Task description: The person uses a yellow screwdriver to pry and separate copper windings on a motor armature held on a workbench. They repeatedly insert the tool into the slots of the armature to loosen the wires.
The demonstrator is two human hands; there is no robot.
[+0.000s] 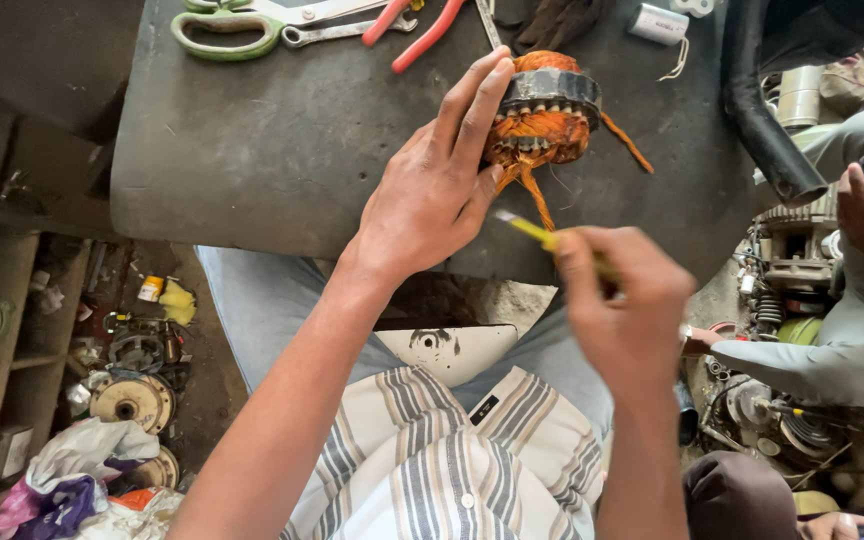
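Left hand [432, 190] fingers spread, steadying copper-wound stator [544, 115] on worktop [282, 140]; right hand [627, 300] pinches yellow tool [527, 230] just beside the stator's wires; scissors [242, 25] well beyond left hand.

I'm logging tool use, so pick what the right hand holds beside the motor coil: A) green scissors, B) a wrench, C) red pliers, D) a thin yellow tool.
D: the right hand grips a thin yellow tool aimed at the coil, which the left hand steadies.
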